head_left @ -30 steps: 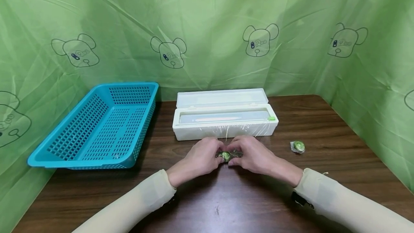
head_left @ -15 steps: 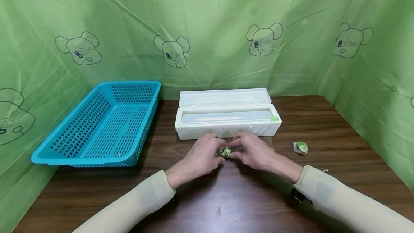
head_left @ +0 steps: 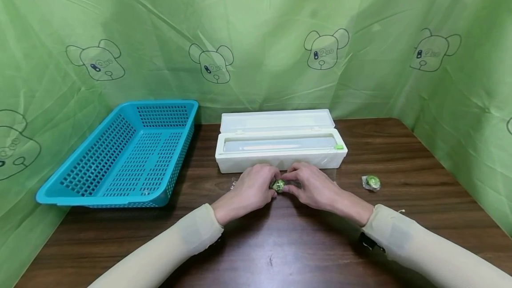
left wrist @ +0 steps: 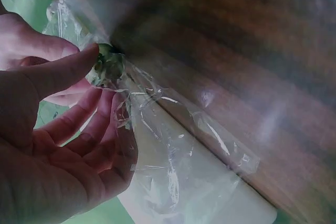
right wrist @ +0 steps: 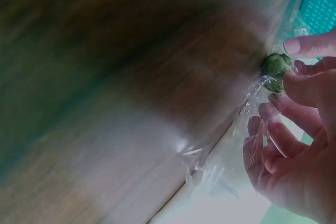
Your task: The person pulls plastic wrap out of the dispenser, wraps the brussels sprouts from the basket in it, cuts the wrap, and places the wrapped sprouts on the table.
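A small green Brussels sprout [head_left: 278, 185] sits between both hands, just in front of the white cling film box. My left hand [head_left: 253, 189] pinches it from the left, thumb on one side and fingertips on the other. From the right, my right hand [head_left: 311, 187] holds it with its thumb and fingers. Clear cling film [left wrist: 173, 140] clings about the sprout and trails out past the fingers in the left wrist view. In the right wrist view, the sprout [right wrist: 276, 71] shows leafy and shiny beside the thumb, with film across the fingers. How far the film covers it is hard to tell.
The cling film box [head_left: 256, 163] stands behind the hands, lid raised, with a green slider [head_left: 339, 147] at its right end. A blue plastic basket [head_left: 108, 199] is at the left. To the right, a second film-wrapped sprout [head_left: 373, 182] lies on the wooden table [head_left: 320, 252].
Film stretched over the box front earlier is now gathered near the hands. The left hand has turned slightly around the sprout, and a bit of film now shows to its left.
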{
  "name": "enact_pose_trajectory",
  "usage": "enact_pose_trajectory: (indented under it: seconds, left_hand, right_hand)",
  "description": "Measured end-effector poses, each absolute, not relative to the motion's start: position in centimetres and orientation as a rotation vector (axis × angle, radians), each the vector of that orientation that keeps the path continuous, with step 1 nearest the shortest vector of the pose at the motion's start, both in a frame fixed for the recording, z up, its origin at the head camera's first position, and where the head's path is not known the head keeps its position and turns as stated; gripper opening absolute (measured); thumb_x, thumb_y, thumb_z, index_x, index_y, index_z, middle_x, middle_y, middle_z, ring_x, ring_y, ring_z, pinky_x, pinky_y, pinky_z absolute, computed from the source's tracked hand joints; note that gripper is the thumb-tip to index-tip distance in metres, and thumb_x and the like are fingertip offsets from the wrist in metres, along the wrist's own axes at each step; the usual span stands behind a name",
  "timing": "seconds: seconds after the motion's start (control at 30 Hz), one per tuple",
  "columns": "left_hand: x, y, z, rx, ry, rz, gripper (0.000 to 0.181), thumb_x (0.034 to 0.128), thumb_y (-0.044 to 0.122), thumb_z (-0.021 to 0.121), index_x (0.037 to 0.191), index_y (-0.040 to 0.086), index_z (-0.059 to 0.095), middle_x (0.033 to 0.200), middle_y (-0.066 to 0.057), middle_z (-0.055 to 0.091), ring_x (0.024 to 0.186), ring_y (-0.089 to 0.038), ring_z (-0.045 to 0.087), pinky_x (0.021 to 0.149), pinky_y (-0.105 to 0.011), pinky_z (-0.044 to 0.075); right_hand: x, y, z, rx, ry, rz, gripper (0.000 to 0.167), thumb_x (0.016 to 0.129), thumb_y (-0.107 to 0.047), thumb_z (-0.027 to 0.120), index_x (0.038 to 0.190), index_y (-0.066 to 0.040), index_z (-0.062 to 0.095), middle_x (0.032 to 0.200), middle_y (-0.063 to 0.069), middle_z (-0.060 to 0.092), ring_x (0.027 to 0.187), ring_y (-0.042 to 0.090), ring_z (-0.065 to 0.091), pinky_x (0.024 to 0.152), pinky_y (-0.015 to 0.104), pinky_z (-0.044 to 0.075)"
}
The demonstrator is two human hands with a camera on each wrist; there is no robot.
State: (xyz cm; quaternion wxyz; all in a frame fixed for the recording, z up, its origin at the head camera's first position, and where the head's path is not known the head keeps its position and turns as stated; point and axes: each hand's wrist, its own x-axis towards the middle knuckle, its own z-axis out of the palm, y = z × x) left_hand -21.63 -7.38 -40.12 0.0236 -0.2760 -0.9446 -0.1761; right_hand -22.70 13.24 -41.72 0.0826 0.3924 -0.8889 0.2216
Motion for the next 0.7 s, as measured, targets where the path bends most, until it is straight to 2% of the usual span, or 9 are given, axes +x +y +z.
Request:
enact_pose_trajectory:
  seconds: [0.2,0.37,0.57,0.7]
  left_hand:
    - [-21.8,-7.4,-40.1,-0.820,-2.901,-0.462,0.014,0.0841,0.005,0.083,0.091,0.014,0.075,0.084,0.004,0.065,0.078,-0.015,0.064,0.069,-0.039,0.055]
    - [-21.9,-7.4,-40.2,-0.808,-2.869,-0.408,0.009,0.0875,0.010,0.083,0.095,0.014,0.079,0.089,0.002,0.068,0.090,-0.021,0.068,0.079,-0.044,0.056]
    - [-21.9,-7.3,-40.3,-0.771,-2.878,-0.372,0.013,0.0900,0.016,0.083,0.103,0.016,0.082,0.098,0.001,0.071,0.102,-0.023,0.067,0.085,-0.046,0.050]
    - [-22.0,-7.3,-40.4,-0.774,-2.885,-0.381,0.011,0.0895,0.015,0.083,0.100,0.016,0.082,0.097,0.002,0.072,0.100,-0.022,0.067,0.083,-0.044,0.050]
  right_hand:
    - [-22.7,13.0,-41.5,1.138,-2.630,0.674,0.035,0.081,-0.020,0.094,0.111,-0.008,0.081,0.104,0.003,0.073,0.097,0.017,0.066,0.083,0.039,0.056]
    - [-23.1,12.8,-41.5,1.094,-2.607,0.635,0.031,0.077,-0.017,0.096,0.104,-0.009,0.083,0.102,0.002,0.075,0.100,0.022,0.067,0.090,0.042,0.053]
    - [-23.5,12.7,-41.7,1.041,-2.639,0.668,0.024,0.079,-0.015,0.094,0.101,-0.010,0.084,0.100,0.001,0.076,0.100,0.022,0.067,0.090,0.042,0.053]
    - [-23.7,12.6,-41.7,1.041,-2.657,0.714,0.018,0.083,-0.011,0.091,0.099,-0.010,0.084,0.100,0.000,0.076,0.098,0.019,0.069,0.088,0.040,0.055]
